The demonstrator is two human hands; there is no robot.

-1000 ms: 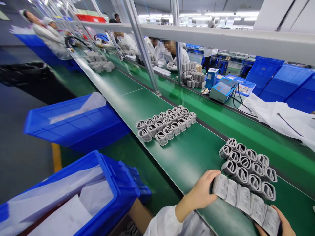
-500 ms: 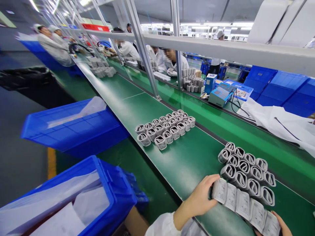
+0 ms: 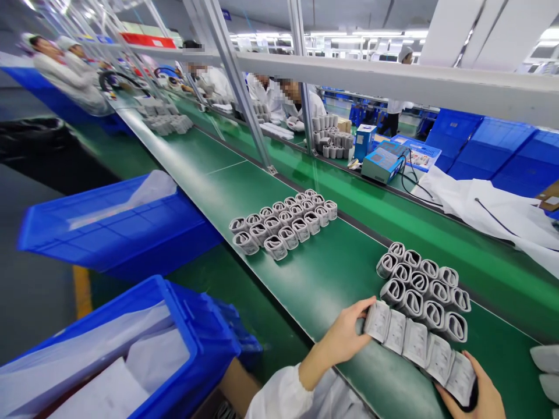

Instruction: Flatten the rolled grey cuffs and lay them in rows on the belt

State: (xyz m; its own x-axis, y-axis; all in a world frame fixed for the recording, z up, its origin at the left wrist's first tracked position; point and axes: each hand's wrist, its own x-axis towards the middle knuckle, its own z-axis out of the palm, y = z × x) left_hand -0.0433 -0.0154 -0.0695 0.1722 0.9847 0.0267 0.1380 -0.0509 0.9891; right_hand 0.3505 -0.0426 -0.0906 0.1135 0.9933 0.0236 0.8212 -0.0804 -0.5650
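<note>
Currently, a row of five grey, flattened-oval rolled pieces (image 3: 417,343) is held over the near side of the green, smooth-topped table (image 3: 332,270), just beside a block of similar grey coils (image 3: 420,294); whether its underside touches the surface cannot be told. Left hand (image 3: 345,334): fingers grasping one end of the row. Right hand (image 3: 480,393): fingers wrapped on the opposite end, the row squeezed between the two. Held pieces turn flat sides to the camera; the block shows coiled ends. Judged done: the block, about three rows, and a second neat group of grey coils (image 3: 288,235) farther along, both clear of the hands. Judged left: the held row, not yet released. Outward: a grey pile (image 3: 168,122) toward the table's far end, pale grey pieces (image 3: 545,358) cut off at the right edge, a blue plastic crate (image 3: 213,343) beside the table. Remaining count: cannot be told.
</note>
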